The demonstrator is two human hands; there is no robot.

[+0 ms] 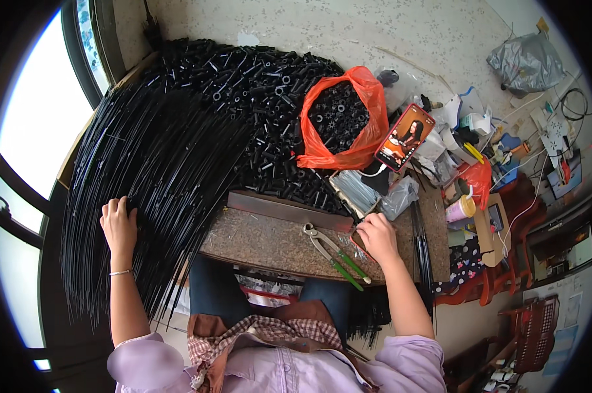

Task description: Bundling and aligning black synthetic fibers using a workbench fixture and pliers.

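Reaching into the big fan of thin black plastic rods [145, 177], the left hand [119, 226] is resting on them with fingers curled; their long axes are running from upper right down to lower left. The right hand [376, 237] is sitting loosely clenched on the speckled stone slab [263, 239], just beside the green-handled metal pliers [332, 252].

The left hand [119, 226] sits at left centre of the frame, palm down, fingers curled forward, forearm rising straight from the lower edge. The right hand [376, 237], right of centre, is loosely closed, forearm angled up-left.
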